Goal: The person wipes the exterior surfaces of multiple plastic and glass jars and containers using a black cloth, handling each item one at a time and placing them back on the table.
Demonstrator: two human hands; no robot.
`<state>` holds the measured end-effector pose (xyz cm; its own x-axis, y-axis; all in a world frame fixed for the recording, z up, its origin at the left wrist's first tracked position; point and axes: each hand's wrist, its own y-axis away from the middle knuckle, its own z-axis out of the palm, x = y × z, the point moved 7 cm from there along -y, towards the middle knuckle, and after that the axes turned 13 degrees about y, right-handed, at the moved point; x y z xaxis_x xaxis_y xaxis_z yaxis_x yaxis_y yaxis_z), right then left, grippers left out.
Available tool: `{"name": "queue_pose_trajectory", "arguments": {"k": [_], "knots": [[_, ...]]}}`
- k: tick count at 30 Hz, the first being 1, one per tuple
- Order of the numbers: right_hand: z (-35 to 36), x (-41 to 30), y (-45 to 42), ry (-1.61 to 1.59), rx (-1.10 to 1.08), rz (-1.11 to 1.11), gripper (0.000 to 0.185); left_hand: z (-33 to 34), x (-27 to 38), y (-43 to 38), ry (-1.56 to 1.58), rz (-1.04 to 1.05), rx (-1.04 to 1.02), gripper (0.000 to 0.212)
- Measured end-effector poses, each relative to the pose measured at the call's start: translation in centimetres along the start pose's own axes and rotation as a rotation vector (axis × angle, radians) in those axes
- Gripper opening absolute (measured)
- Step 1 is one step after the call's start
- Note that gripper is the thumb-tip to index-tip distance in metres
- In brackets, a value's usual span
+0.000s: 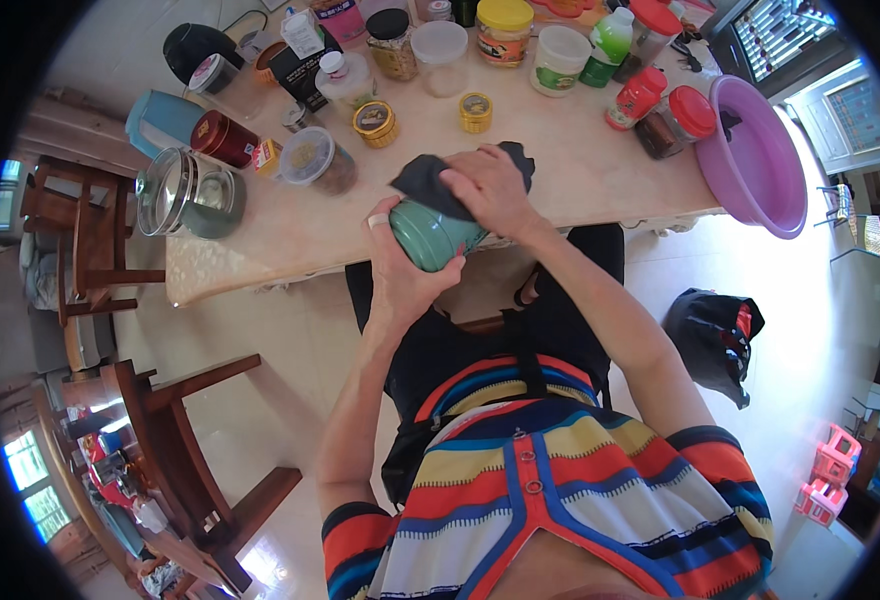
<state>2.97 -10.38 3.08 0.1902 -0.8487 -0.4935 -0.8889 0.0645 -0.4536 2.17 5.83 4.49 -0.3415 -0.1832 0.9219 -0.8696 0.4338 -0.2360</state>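
Observation:
My left hand (404, 277) grips a green rounded canister (426, 232) around its side, just over the front edge of the table (290, 251). The canister is tilted, and its far end is hidden under a dark grey cloth (429, 182). In my right hand (491, 187) the cloth is pressed against the canister, with one end sticking out beyond my fingers. Two small gold-coloured tins, a left one (375, 124) and a right one (476, 112), stand on the table beyond my hands.
At the left are a glass-lidded pot (192, 199), a dark red tin (224, 139) and a clear lidded tub (318, 161). Several jars and bottles line the back. A purple basin (755, 157) overhangs the right edge. A black bag (710, 341) lies on the floor.

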Motion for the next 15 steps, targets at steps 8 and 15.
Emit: {"name": "queue_pose_trajectory", "arguments": {"k": [8,15], "knots": [[0.4,7.4,2.3,-0.100,0.027,0.291,0.032,1.4,1.4,0.2,-0.013,0.069,-0.041,0.087],[-2.4,-2.3,2.7,-0.101,0.137,0.015,0.032,2.0,2.0,-0.2,-0.065,0.062,-0.051,0.087]]}}
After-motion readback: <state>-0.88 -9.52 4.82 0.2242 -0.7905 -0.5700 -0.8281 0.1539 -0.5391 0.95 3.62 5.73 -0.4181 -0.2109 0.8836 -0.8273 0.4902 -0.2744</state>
